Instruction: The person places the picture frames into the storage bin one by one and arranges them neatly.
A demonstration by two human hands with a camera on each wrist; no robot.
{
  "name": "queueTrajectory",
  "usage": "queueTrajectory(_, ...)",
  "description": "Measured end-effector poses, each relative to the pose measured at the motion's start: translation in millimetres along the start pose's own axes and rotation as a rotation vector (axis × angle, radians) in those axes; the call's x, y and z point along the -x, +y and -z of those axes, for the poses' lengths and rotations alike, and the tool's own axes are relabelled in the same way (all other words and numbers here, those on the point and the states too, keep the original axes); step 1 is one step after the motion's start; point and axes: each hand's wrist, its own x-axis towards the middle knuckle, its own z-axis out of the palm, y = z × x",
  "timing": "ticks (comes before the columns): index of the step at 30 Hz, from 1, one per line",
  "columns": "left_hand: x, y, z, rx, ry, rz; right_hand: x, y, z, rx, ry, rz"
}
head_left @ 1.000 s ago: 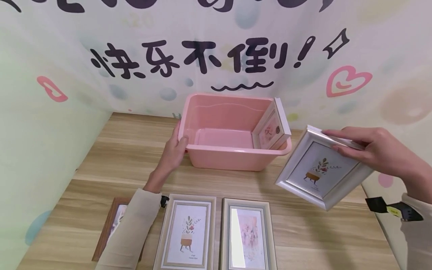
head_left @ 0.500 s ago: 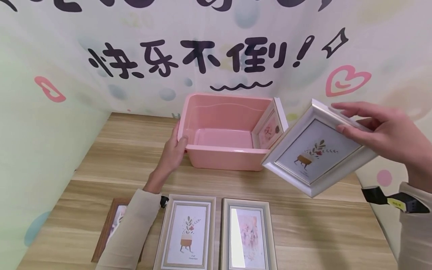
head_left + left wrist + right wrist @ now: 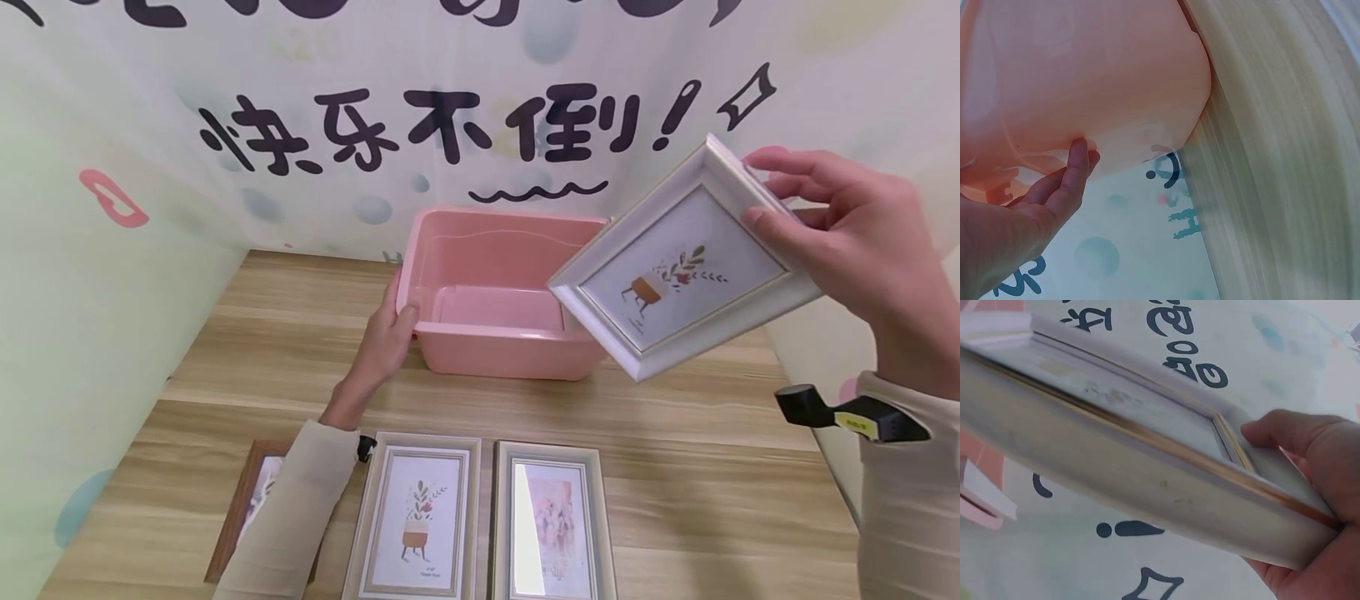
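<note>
My right hand (image 3: 855, 221) grips a white picture frame (image 3: 675, 271) by one short edge, thumb on the front and fingers behind. The frame is tilted in the air, its lower left corner in front of the right end of a pink plastic bin (image 3: 510, 354). In the right wrist view the held picture frame (image 3: 1147, 469) is seen from its long side. My left hand (image 3: 382, 333) holds the bin's left rim, thumb over the rim; in the left wrist view the fingers of the left hand (image 3: 1041, 206) touch the bin's outer wall (image 3: 1104, 81). Another white frame in the bin is now mostly hidden.
Two pale picture frames, one with a plant print (image 3: 420, 521) and one with a pink print (image 3: 555, 525), lie at the front of the wooden table (image 3: 712, 467). A brown frame (image 3: 240, 508) lies partly under the left forearm. A printed cloth (image 3: 450, 50) hangs behind the bin.
My right hand has lifted the white picture frame up and leftward from beside the bin, so it now covers the bin's right end. The left hand and bin have stayed put.
</note>
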Motion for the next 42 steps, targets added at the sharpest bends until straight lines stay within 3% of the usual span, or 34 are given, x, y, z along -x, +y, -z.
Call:
queueTrajectory(5,-0.4,-1.1,-1.0,0.014,-0.001,-0.012,-11.8,-4,-11,-0.070,0.048,-0.060)
queueTrajectory(12,12.1,38.0,1.0,0.001,-0.025,0.027,-25.6,2,-24,-0.272,0.096,-0.135)
queueTrajectory(14,12.1,38.1,1.1,0.000,-0.026,0.027,-28.5,5,-29,-0.314,0.106,-0.166)
queueTrajectory(20,12.3,38.9,1.2,-0.003,-0.023,0.031,-34.9,11,-44,-0.211,0.109,-0.231)
queueTrajectory(27,13.0,39.3,1.4,0.002,-0.023,0.033,-37.4,15,-62,-0.088,0.041,-0.302)
queueTrajectory(42,13.3,37.4,2.1,0.003,-0.020,0.040,-35.4,34,-97,-0.073,-0.047,-0.348)
